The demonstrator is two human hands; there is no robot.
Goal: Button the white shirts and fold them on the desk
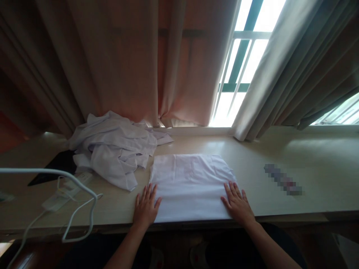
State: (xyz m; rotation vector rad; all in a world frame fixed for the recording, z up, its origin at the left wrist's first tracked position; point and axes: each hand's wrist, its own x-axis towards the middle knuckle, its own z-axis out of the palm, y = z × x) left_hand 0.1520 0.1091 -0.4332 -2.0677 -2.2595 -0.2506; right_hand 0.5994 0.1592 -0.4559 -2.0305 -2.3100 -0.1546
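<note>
- The white cloth (pixel 193 192) lies flat on the pale table (pixel 283 149), along its front edge, folded into a rough rectangle.
- Its near half looks smooth; shallow wrinkles and a short crease mark the far half, and its far right corner slants off.
- The left hand (pixel 146 207) rests palm down at the cloth's left edge, fingers slightly spread, gripping nothing.
- The right hand (pixel 238 204) lies likewise, fingers fanned, on the right edge.
</note>
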